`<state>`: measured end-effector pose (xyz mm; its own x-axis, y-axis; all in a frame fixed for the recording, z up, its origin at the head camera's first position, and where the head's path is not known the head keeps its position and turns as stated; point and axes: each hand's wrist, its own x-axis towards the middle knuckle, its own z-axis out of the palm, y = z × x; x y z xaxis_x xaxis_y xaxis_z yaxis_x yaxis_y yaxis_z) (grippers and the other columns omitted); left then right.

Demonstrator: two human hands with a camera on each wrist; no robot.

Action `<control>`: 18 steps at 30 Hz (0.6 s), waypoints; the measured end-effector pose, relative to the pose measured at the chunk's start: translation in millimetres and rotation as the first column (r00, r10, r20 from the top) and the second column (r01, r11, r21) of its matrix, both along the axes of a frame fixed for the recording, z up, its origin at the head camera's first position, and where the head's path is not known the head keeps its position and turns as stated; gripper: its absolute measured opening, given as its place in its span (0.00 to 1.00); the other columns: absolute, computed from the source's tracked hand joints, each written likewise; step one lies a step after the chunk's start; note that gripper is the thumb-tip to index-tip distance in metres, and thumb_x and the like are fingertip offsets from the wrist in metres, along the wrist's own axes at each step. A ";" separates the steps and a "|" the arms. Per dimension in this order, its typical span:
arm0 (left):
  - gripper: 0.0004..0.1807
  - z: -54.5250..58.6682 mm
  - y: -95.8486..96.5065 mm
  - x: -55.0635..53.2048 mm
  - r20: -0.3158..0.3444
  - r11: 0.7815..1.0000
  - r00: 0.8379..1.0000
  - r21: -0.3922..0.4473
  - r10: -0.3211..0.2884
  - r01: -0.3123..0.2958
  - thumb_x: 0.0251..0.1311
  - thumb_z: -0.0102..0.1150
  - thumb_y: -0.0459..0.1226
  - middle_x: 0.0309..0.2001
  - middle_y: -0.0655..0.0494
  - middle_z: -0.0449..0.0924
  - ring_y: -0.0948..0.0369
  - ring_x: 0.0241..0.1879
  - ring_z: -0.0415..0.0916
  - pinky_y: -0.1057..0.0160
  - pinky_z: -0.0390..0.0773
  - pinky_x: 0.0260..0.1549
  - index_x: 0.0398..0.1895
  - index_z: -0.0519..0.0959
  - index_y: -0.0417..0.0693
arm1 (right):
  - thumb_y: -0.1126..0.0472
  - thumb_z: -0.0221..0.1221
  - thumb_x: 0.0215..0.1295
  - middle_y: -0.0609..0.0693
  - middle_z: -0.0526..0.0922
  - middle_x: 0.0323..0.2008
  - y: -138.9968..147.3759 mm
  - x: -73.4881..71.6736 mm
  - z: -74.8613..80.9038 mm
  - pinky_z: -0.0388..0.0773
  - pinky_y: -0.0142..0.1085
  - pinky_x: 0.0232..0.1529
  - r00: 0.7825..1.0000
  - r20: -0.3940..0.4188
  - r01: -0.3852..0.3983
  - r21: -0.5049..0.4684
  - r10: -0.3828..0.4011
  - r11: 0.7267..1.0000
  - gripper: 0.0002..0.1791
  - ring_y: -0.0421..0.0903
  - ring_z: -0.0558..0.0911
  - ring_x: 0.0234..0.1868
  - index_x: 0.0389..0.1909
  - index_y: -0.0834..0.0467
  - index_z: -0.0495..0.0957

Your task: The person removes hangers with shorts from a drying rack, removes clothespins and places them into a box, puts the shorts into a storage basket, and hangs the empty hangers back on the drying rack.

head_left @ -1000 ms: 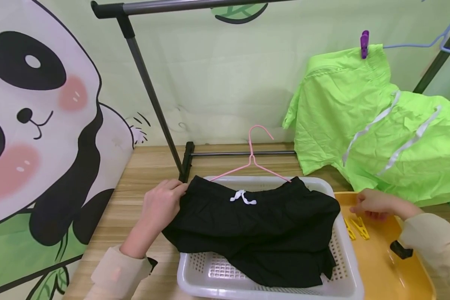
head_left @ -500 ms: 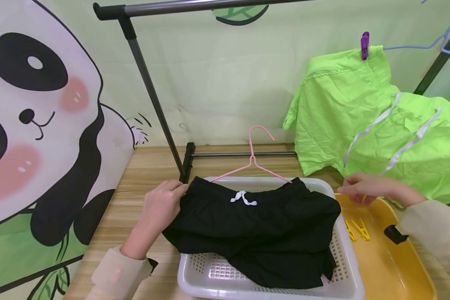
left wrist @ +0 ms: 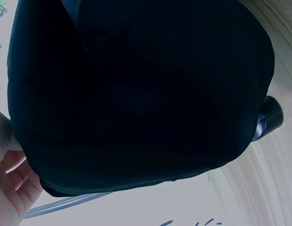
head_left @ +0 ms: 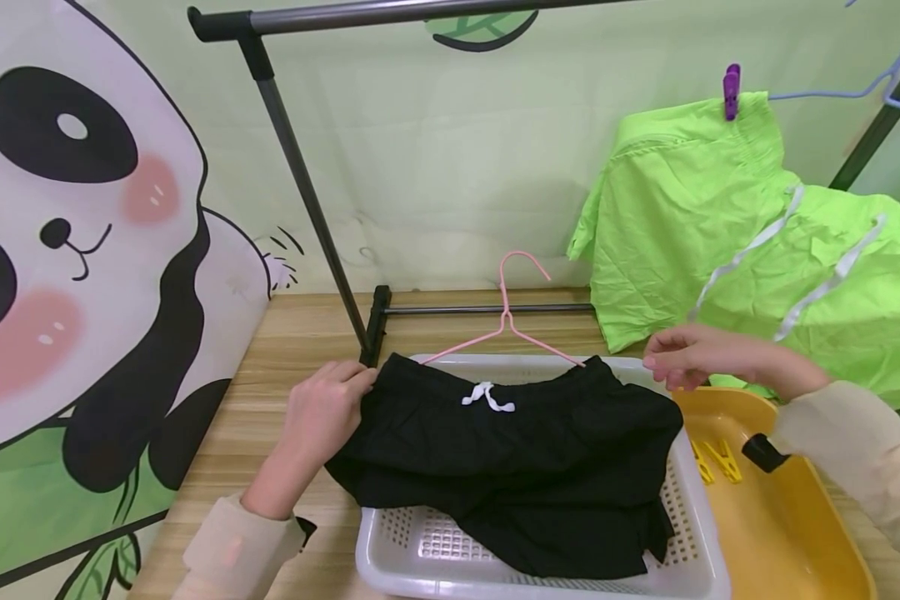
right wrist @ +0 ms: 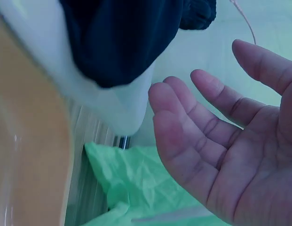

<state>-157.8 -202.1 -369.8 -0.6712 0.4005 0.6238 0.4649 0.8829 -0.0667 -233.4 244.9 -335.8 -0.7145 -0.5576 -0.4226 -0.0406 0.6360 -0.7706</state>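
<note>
Black shorts (head_left: 510,467) with a white drawstring bow lie over a white basket (head_left: 532,586). A pink hanger (head_left: 506,308) runs into their waistband, its hook standing up behind. My left hand (head_left: 326,408) pinches the left corner of the waistband; in the left wrist view the dark cloth fills most of the picture. My right hand (head_left: 727,360) hovers beyond the basket's back right corner, near the right side of the shorts. Its palm (right wrist: 258,169) shows in the right wrist view, fingers loosely bent and nothing in them.
A yellow tray (head_left: 780,533) holds yellow clothespins (head_left: 723,460) right of the basket. Green shorts (head_left: 690,217) hang behind it from a blue hanger (head_left: 832,92), with a purple clothespin (head_left: 731,92). A dark metal rack (head_left: 300,175) stands at the back.
My right hand has risen out of the yellow tray and moved left toward the shorts' right waist corner. My left hand keeps its grip in the same place.
</note>
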 end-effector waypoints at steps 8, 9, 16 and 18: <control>0.08 0.1 -0.4 0.1 0.001 1.000 1.000 -0.002 -0.001 0.001 0.44 0.61 0.26 0.28 0.54 0.80 0.57 0.28 0.76 0.63 0.74 0.17 0.28 0.83 0.44 | 0.52 0.48 0.64 0.57 0.73 0.38 -18.0 -5.7 2.0 0.74 0.36 0.33 1.000 0.003 0.002 0.002 -0.002 1.000 0.20 0.47 0.75 0.36 0.45 0.66 0.66; 0.08 0.1 -0.5 0.1 0.002 1.000 1.000 -0.001 -0.002 0.002 0.44 0.61 0.26 0.28 0.54 0.80 0.57 0.28 0.76 0.63 0.74 0.17 0.28 0.83 0.44 | 0.52 0.48 0.64 0.57 0.73 0.38 -20.3 -6.7 1.9 0.74 0.37 0.33 1.000 0.007 0.001 -0.003 -0.001 1.000 0.20 0.47 0.75 0.36 0.45 0.65 0.66; 0.09 0.1 -0.5 -0.2 0.003 1.000 1.000 -0.003 -0.004 0.004 0.44 0.61 0.26 0.28 0.54 0.80 0.57 0.28 0.75 0.63 0.74 0.18 0.29 0.83 0.45 | 0.50 0.45 0.65 0.56 0.73 0.38 -34.7 -15.2 -2.7 0.74 0.38 0.37 1.000 0.010 -0.014 -0.038 0.014 0.999 0.22 0.48 0.75 0.37 0.47 0.65 0.66; 0.09 0.3 -0.4 -0.4 0.003 1.000 1.000 -0.003 -0.005 0.005 0.44 0.61 0.26 0.28 0.54 0.80 0.57 0.28 0.75 0.63 0.74 0.18 0.29 0.83 0.45 | 0.50 0.45 0.65 0.55 0.73 0.38 -38.3 -16.8 -5.1 0.75 0.38 0.37 1.000 0.009 -0.012 -0.035 0.013 0.999 0.21 0.48 0.75 0.37 0.48 0.64 0.66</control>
